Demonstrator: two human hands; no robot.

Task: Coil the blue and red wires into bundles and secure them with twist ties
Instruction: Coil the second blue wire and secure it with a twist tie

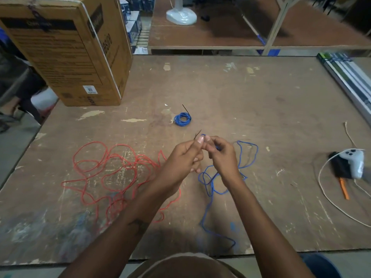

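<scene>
A loose blue wire [208,189] trails across the table from my hands toward the front edge. My right hand [222,155] pinches its upper end at the table's middle. My left hand [184,157] meets it, gripping a thin black twist tie [197,134] that sticks up between thumb and finger. To the left lies a tangled red wire [112,173], untouched. Behind my hands rests a small coiled blue bundle [182,119] with a black tie around it, one end pointing up.
A large cardboard box [68,51] stands at the back left of the wooden table [261,109]. At the right lie a white controller [354,163], a white cord [329,199], an orange-handled tool [344,189] and long metal strips [349,77].
</scene>
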